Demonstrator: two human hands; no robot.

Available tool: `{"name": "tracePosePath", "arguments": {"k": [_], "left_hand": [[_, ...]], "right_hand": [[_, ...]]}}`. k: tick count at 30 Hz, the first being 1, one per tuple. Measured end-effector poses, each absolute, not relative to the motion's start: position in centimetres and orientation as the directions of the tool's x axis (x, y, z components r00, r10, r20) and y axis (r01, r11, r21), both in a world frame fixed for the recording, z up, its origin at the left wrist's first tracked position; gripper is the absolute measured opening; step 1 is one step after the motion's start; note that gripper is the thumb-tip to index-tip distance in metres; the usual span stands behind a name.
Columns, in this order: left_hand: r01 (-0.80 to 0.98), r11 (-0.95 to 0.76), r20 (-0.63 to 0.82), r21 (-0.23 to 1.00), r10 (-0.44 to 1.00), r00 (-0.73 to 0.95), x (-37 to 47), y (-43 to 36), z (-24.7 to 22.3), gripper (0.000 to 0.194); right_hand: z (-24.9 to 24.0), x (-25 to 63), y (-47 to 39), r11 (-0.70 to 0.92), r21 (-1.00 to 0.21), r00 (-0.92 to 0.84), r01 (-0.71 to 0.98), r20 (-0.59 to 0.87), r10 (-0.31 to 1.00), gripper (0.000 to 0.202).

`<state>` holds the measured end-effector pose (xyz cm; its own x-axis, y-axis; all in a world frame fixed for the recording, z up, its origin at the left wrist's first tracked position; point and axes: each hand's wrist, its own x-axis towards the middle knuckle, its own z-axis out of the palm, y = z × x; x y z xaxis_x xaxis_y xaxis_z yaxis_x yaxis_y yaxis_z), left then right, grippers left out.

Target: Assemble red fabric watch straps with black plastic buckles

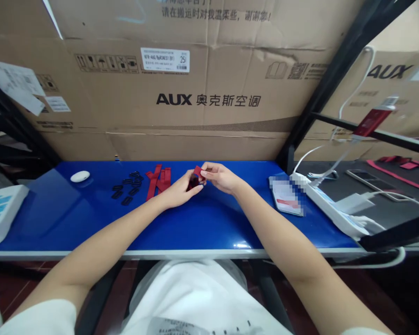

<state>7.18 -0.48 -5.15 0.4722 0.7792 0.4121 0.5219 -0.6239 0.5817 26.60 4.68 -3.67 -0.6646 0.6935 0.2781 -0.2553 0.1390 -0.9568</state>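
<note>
Over the middle of the blue table (209, 223), my two hands meet at a piece of red strap (199, 173). My right hand (220, 177) pinches the strap's upper end between thumb and fingers. My left hand (181, 188) is closed round a dark piece beside the strap, mostly hidden by the fingers; it looks like a black buckle. Left of my left hand lie several red straps (155, 182), some overlapping. Further left, several small black buckles (127, 200) are scattered on the table.
A round white object (80, 176) and a white device (3, 211) are at the left. On the right are a phone (285, 195), a white power strip (330, 209) with cables, and a black frame post (321, 79). Large cardboard boxes (209, 121) stand behind the table.
</note>
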Motion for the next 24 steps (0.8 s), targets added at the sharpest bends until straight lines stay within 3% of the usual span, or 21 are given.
{"name": "tracePosePath", "arguments": {"k": [3,9,17,24], "left_hand": [[0.567,-0.62,0.379,0.542,0.783,0.493,8.0,-0.7,-5.6,0.02],[0.644,-0.56,0.292,0.522,0.826,0.481,6.8,-0.8,-4.8,0.016],[0.737,-0.471,0.163,0.485,0.877,0.452,5.4,-0.4,-4.3,0.016],[0.733,-0.506,0.138,0.454,0.853,0.504,4.5,-0.6,-3.1,0.023]], "right_hand": [[-3.4,26.8,4.7,0.137,-0.936,-0.643,-0.323,0.324,0.694,0.027],[-2.4,29.7,5.7,0.175,-0.866,-0.49,-0.468,0.419,0.764,0.026],[-1.9,31.7,6.0,0.227,-0.953,-0.554,-0.203,0.303,0.776,0.034],[-1.5,34.5,6.9,0.269,-0.923,-0.361,-0.275,0.359,0.861,0.039]]}}
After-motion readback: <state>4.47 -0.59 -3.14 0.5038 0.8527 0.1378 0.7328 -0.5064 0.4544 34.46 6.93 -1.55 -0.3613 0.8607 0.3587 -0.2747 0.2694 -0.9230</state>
